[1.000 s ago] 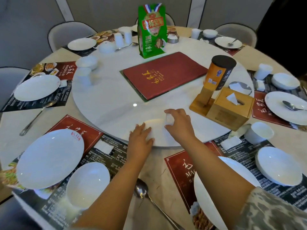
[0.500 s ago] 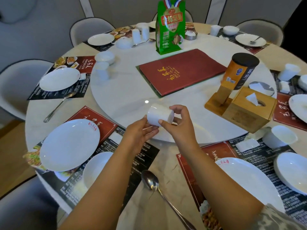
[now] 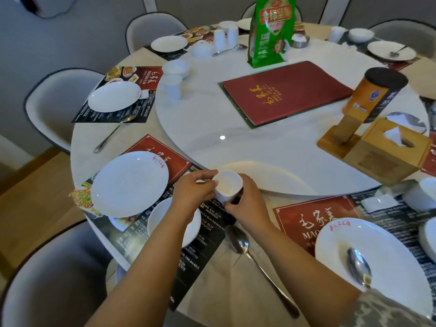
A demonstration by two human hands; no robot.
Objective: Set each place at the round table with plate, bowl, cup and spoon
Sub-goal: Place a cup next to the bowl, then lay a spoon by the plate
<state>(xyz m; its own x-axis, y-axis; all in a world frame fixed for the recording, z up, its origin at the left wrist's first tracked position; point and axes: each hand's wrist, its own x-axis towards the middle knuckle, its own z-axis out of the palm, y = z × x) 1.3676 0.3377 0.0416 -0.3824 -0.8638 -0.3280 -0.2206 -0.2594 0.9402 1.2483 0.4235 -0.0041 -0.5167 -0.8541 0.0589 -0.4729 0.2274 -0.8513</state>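
— What differs from half a second ago?

— I see the cup (image 3: 227, 186) lower and nearer the edge, mouth up over the placemat (image 3: 212, 223), just beyond the bowl (image 3: 162, 220). Earlier it lay tipped above the turntable (image 3: 236, 147).

— And the grip?

— Left hand (image 3: 192, 193) and right hand (image 3: 245, 204) both clamp the cup. The spoon (image 3: 243, 244) rests on the surface (image 3: 236, 291).

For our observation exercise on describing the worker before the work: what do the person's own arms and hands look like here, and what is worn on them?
Both forearms are bare. The left hand and the right hand wear no gloves, and no rings, watch or bracelet show. The only clothing in view is a loose sleeve at the right upper arm, in a mottled grey-beige pattern. No sleeve shows on the left arm.
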